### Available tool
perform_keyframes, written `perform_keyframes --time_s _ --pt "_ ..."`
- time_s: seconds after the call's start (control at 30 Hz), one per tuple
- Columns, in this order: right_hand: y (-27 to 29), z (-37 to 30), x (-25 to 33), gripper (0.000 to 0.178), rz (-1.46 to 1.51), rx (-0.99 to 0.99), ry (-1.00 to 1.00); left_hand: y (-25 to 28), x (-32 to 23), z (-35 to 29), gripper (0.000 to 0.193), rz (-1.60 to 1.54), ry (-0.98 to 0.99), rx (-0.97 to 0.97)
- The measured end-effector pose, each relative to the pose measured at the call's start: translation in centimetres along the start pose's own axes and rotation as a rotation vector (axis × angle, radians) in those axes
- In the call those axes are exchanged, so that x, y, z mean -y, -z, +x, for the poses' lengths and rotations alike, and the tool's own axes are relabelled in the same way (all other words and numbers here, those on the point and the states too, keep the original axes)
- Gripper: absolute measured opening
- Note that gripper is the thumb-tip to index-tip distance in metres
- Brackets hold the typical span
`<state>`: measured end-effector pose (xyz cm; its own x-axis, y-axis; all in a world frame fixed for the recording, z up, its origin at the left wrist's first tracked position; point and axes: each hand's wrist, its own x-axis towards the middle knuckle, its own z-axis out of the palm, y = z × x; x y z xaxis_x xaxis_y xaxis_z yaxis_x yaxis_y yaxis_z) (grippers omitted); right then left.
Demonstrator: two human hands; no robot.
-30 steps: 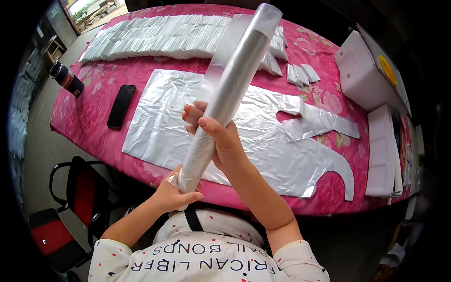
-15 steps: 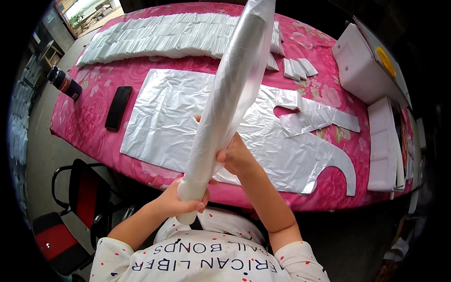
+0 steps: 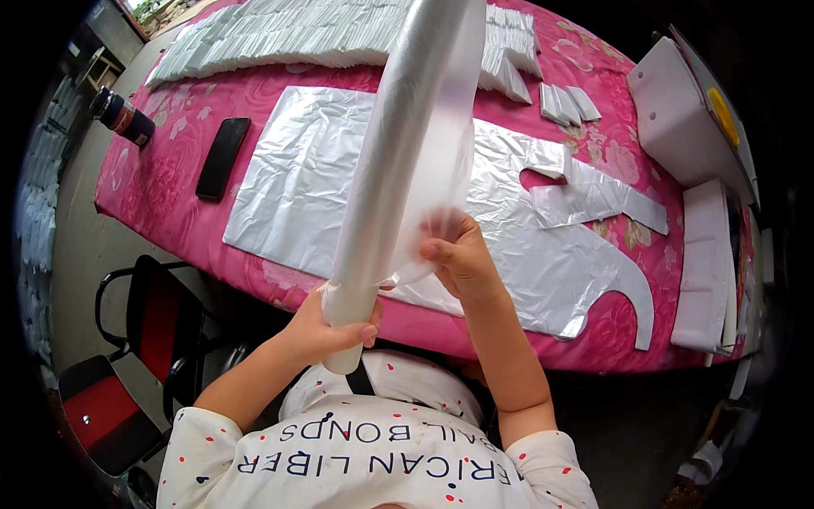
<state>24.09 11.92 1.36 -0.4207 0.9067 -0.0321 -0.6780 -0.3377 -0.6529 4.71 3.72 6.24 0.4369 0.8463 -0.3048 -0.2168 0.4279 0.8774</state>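
Observation:
A long roll of clear plastic film (image 3: 392, 144) stands tilted in front of me, its top leaning away to the right. My left hand (image 3: 343, 327) is wrapped round its lower end. With fingers closed, my right hand (image 3: 458, 254) pinches the loose edge of the film, drawn out to the right of the roll; some fingertips show blurred through the sheet. Beneath the roll, a flat stack of silvery-white plastic bags (image 3: 292, 178) lies on the table, its cut handle loops reaching right. The roll hides the middle of the stack.
A pink flowered cloth (image 3: 161, 204) covers the table. Long rows of folded white packets (image 3: 297, 34) line the far side, with a few loose packets (image 3: 570, 103) to their right. A black phone (image 3: 223, 159), a dark bottle (image 3: 121, 116), white foam boxes (image 3: 678, 110) and a red-black chair (image 3: 161, 314) surround the stack.
My right hand has moved right, away from the roll, pulling the film's loose edge out wider. The left hand still grips the lower end. The view has shifted slightly.

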Motion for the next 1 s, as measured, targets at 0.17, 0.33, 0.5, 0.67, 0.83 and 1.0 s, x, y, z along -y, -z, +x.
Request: perform_keyframes --time_s 0.17,0.33,0.5,0.67,0.83,1.0 --pt "0.3 -0.4 -0.3 0.022 0.027 0.006 -0.003 -0.4 -0.6 0.1 0.058 -0.089 0.037 0.060" --pt "0.0 -0.4 -0.2 0.034 -0.033 -0.004 -0.029 -0.8 -0.7 0.3 0.057 -0.134 0.057 0.090" --pt "0.1 -0.1 -0.5 0.036 -0.049 -0.001 -0.051 -0.6 -0.4 0.3 0.054 -0.144 0.045 0.100" --pt "0.3 -0.2 -0.7 0.035 -0.069 0.016 -0.062 -0.6 -0.3 0.3 0.054 -0.148 0.057 0.106" --pt "-0.1 -0.4 -1.3 0.030 0.026 0.113 -0.103 -0.5 0.0 0.4 0.054 -0.138 0.072 0.154" --pt "-0.2 -0.7 -0.9 0.026 0.017 0.164 -0.126 -0.8 0.0 0.3 0.048 -0.125 0.058 0.269"
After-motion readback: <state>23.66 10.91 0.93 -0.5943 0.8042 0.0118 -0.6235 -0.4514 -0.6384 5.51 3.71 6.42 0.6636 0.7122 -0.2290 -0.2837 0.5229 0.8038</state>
